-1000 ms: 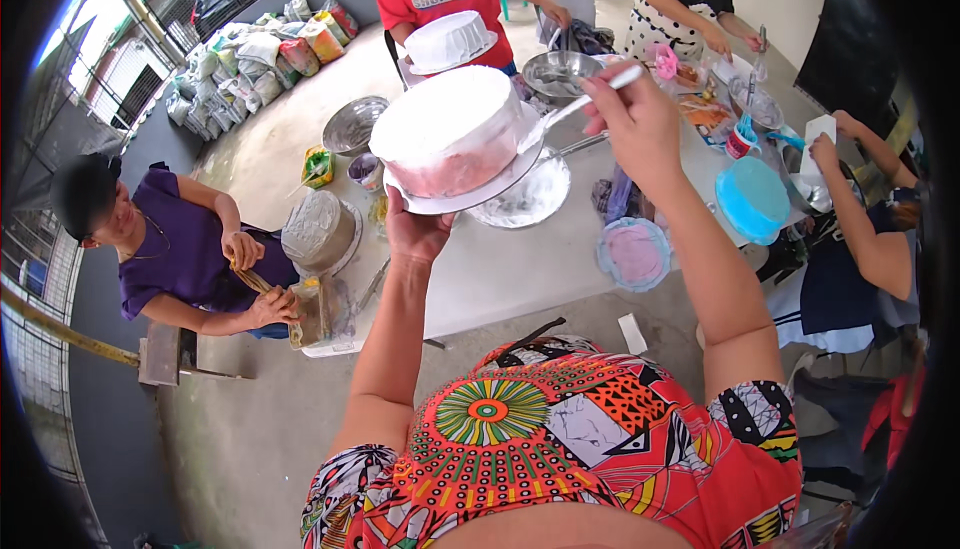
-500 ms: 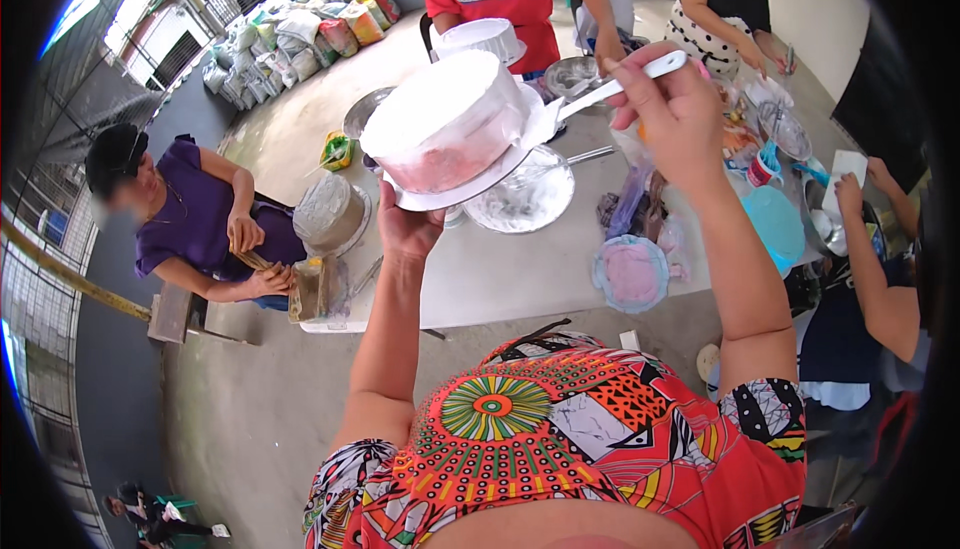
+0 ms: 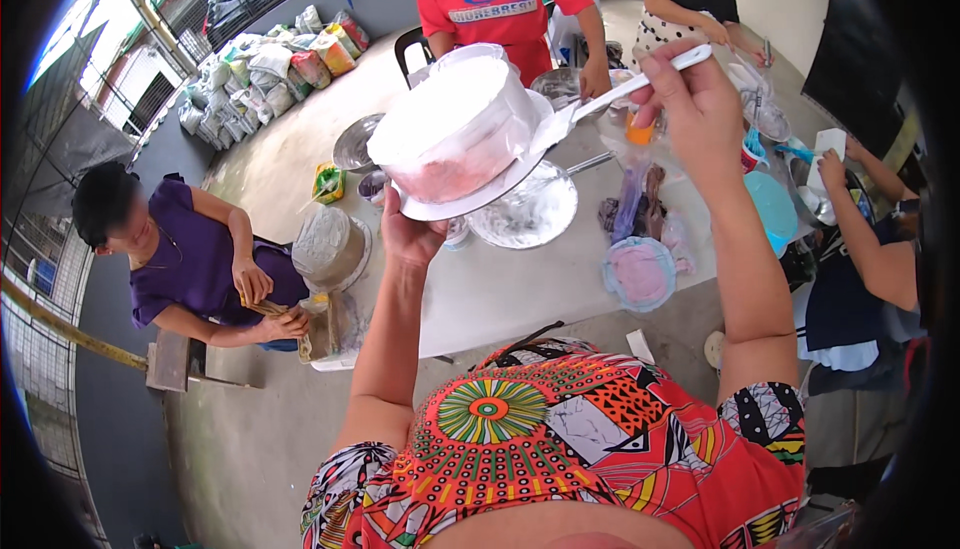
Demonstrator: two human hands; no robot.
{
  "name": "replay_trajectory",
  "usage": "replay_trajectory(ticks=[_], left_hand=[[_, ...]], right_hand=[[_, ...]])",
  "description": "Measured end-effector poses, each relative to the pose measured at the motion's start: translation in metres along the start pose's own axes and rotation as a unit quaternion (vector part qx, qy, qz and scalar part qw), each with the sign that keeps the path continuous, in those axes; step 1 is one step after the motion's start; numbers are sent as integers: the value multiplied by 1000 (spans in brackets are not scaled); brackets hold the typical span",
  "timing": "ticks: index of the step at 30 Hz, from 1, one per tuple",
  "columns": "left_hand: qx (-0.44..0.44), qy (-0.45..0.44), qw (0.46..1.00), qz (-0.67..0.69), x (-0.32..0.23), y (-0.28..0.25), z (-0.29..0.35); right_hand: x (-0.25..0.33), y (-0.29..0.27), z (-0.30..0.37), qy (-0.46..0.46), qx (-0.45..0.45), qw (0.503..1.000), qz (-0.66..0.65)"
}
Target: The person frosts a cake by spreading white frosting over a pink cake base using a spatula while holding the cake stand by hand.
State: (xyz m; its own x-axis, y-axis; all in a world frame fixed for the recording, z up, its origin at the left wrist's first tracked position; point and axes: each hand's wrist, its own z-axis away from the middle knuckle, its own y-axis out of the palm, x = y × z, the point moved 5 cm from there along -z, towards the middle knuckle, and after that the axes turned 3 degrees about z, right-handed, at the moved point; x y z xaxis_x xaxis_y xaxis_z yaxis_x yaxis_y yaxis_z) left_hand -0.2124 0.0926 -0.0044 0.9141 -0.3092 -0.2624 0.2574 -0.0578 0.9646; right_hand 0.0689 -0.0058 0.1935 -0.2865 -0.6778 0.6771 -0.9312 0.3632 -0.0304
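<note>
My left hand (image 3: 412, 239) grips a round white cake board (image 3: 490, 189) from below, its fingers hidden underneath, and holds it up tilted above the table. On the board stands a round cake (image 3: 450, 119) coated in white icing, with a pinkish patch showing low on the near side. A white-handled spatula (image 3: 612, 96) is pinched in my right hand (image 3: 690, 99). Its icing-smeared blade lies against the right side of the cake, near the board. Below the cake, a metal pan (image 3: 530, 211) smeared with white icing rests on the table.
Another grey-white iced cake (image 3: 328, 247) stands at the table's left, beside a person in purple (image 3: 205, 259). A pink-and-blue scalloped item (image 3: 640, 274), a turquoise round lid (image 3: 770, 211) and plastic bags (image 3: 630, 204) lie rightward. Several people surround the table (image 3: 480, 294).
The view has shifted slightly. The spatula and my right hand have moved a little, with the blade still at the cake's right side. The left hand keeps holding the board up.
</note>
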Motion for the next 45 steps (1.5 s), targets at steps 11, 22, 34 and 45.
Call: replay_trajectory(ticks=[11, 22, 34, 45], left_hand=[[51, -67, 996, 8, -4, -5, -7], [41, -83, 995, -23, 7, -5, -16], [42, -67, 997, 9, 15, -6, -12], [10, -64, 998, 13, 20, -6, -7]], right_hand=[[12, -1, 6, 10, -52, 998, 21], [13, 15, 18, 8, -19, 993, 120], [8, -17, 1, 7, -13, 989, 144], [5, -10, 0, 0, 19, 994, 110]])
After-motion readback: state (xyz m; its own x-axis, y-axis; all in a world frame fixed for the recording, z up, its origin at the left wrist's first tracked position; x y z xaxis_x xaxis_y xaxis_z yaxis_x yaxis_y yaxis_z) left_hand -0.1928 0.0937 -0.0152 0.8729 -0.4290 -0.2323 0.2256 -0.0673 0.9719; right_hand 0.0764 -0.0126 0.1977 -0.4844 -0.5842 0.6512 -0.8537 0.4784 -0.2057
